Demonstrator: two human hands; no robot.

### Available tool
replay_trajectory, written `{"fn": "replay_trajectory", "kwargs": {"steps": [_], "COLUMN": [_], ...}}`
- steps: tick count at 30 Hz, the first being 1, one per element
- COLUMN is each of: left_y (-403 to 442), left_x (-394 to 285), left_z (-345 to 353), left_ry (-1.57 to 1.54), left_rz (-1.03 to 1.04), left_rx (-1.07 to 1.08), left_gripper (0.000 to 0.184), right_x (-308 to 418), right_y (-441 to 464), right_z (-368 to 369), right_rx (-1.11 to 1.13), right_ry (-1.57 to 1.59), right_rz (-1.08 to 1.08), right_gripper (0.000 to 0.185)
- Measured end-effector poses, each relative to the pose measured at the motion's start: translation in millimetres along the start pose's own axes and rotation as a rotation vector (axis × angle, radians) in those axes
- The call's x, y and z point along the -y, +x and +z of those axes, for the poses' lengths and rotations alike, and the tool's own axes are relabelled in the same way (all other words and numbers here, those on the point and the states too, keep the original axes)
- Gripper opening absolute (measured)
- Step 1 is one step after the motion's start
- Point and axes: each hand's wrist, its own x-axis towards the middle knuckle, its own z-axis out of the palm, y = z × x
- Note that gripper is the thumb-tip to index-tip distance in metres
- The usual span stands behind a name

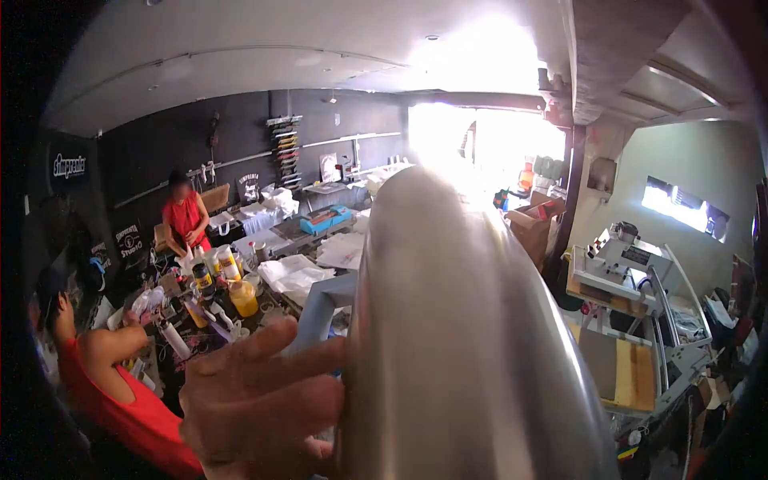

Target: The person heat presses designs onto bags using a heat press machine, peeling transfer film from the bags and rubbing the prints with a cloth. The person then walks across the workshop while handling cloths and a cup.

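Note:
A large, blurred silvery metal object (464,320) with a rounded top fills the middle of the view, very close to the camera. My left hand (264,400) is beside its left edge, fingers spread and pointing towards the metal. The fingertips overlap or meet that edge; whether they touch it is unclear. Behind the hand, part of a grey-blue frame (316,316) shows. My right hand is not in view.
A person in red (136,400) is at the near left; another (186,216) stands farther back. Bottles and a yellow jar (243,298) crowd the worktable. White cloths (292,274) lie behind them. A metal press-like machine (640,272) stands at right.

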Motion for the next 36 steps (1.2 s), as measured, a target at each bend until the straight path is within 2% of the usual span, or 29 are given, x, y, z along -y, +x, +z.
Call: {"fn": "replay_trajectory", "kwargs": {"steps": [14,20,21,22,23,24,25,27,29,32,33,34,35,36], "left_y": [-1.7,-15.6,-22.6,-32.0,-45.7,-66.5,-95.2,-171.8,-247.9,-347.0,-366.6,-383.2,-396.5,-405.7], "left_x": [-0.8,27.6,38.6,51.5,68.5,96.3,115.0,146.0,167.0,171.6,168.6,165.3,161.2,158.1], "left_z": [13.5,49.6,63.5,78.9,93.2,115.5,141.3,193.4,231.5,254.4,254.6,253.7,250.9,247.8], "left_ry": [-0.103,-0.297,-0.374,-0.395,-0.301,-0.205,-0.162,-0.042,0.082,0.195,0.191,0.226,0.262,0.26], "left_rz": [-0.095,-0.272,-0.351,-0.395,-0.308,-0.206,-0.291,-0.442,-0.534,-0.638,-0.633,-0.712,-0.793,-0.794], "left_rx": [0.024,0.09,0.097,0.132,0.236,0.335,0.351,0.422,0.505,0.614,0.616,0.641,0.668,0.672], "left_gripper": [0.019,0.02,0.02,0.02,0.025,0.029,0.033,0.039,0.041,0.038,0.038,0.037,0.036,0.036], "right_x": [-22.2,-50.2,-17.7,25.1,89.0,87.1,118.6,190.0,236.5,214.7,209.2,208.1,219.9,213.5], "right_y": [-13.7,-32.5,-52.1,-67.6,-93.4,-75.1,-83.1,-116.2,-130.3,-88.4,-77.3,-72.1,-85.5,-84.0], "right_z": [-15.3,-20.9,-22.1,-17.6,-28.0,-20.0,-20.3,-8.7,3.7,49.9,64.8,75.6,76.8,80.9], "right_rx": [-0.077,-0.196,-0.211,-0.179,-0.092,-0.031,0.074,0.219,0.363,0.433,0.46,0.487,0.44,0.438], "right_ry": [0.052,0.146,0.204,0.473,0.505,0.466,0.405,0.639,0.705,0.728,0.774,0.818,0.787,0.79], "right_rz": [0.029,-0.061,-0.088,-0.13,-0.099,-0.214,-0.266,-0.252,-0.251,-0.205,-0.056,0.095,0.2,0.203], "right_gripper": [0.034,0.034,0.034,0.034,0.035,0.037,0.04,0.027,0.028,0.031,0.038,0.048,0.049,0.049]}}
